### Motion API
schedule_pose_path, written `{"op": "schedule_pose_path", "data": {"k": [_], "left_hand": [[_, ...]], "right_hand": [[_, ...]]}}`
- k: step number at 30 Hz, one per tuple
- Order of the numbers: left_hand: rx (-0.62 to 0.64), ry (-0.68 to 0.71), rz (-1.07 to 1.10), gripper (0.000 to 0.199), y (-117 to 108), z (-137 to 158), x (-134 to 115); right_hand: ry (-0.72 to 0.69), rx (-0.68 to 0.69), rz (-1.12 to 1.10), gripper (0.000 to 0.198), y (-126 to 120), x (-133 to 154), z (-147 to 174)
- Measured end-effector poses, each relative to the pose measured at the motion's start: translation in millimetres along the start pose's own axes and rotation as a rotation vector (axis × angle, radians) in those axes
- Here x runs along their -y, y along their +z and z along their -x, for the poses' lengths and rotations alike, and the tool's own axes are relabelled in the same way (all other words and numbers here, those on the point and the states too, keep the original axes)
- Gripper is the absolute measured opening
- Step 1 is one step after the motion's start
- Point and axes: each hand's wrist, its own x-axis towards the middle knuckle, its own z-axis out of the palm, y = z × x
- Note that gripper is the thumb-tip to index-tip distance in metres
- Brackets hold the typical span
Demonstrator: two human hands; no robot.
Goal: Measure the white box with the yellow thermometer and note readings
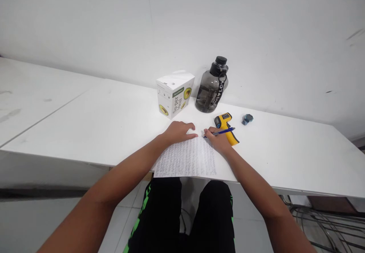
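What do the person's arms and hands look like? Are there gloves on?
No gloves! The left hand and right hand are bare. The forearms are bare too: no sleeves, watch or bracelet shows in the picture.

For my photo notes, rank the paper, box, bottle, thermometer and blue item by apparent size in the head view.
1. Paper, also nearest the camera
2. Box and bottle: too alike to rank
3. Thermometer, partly covered
4. Blue item

Bottle (207,92) is showing glossy plastic; box (172,94), smooth card; sheet (186,157), matt paper; pen (225,131), plastic; trousers (164,215) are showing matt cloth
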Motion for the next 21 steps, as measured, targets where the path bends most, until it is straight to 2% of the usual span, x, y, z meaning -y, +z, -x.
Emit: {"op": "schedule_pose_path", "data": {"k": [3,8,13,21], "left_hand": [[0.006,0.003,-0.004,0.047,0.1,-0.3,1.0],[0.023,-0.004,-0.001,0.05,-1.0,-0.4,0.7],[0.022,0.01,0.0,0.05,-1.1,-0.1,-0.2],[0.021,0.013,-0.021,0.051,-0.6,-1.3,1.5]], "right_hand": [[-0.001,0.019,-0.016,0.038,0.1,0.4,0.2],[0.021,-0.072,-0.014,0.04,0.9,3.3,0.9],[0.015,-0.003,-0.024,0.038,-0.7,2.8,0.7],[0.007,-0.036,-0.03,0.039,0.6,-1.6,0.1]]}}
